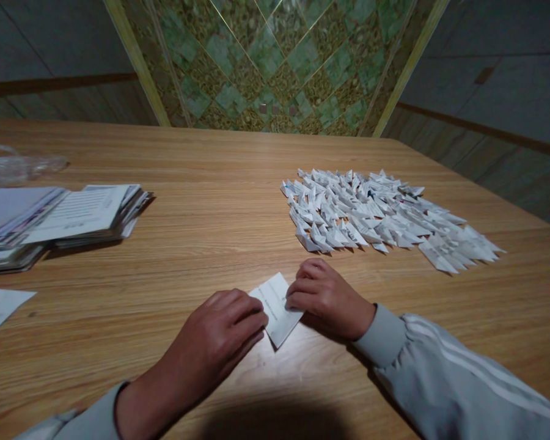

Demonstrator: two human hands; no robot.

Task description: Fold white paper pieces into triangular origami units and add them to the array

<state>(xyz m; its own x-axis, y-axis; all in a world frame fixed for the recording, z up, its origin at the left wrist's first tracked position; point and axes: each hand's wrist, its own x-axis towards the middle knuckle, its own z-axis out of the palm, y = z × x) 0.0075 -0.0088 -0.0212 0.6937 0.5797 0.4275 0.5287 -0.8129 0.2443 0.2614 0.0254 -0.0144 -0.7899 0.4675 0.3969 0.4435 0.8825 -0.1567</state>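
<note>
Low in the centre of the frame, the left hand and right hand press curled fingertips onto a small folded paper slip lying flat on the wooden table, pinning it from both sides so the crease holds. Further up at right, finished folded paper pieces lie grouped out of the way. At far left, a stack of printed sheets sits within reach.

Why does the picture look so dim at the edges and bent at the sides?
Head view: light falls mostly mid-table on the folded paper pieces and the paper slip between left hand and right hand; corners darken, a shadow sits at the bottom edge, and the wide lens curves the table edges.
</note>
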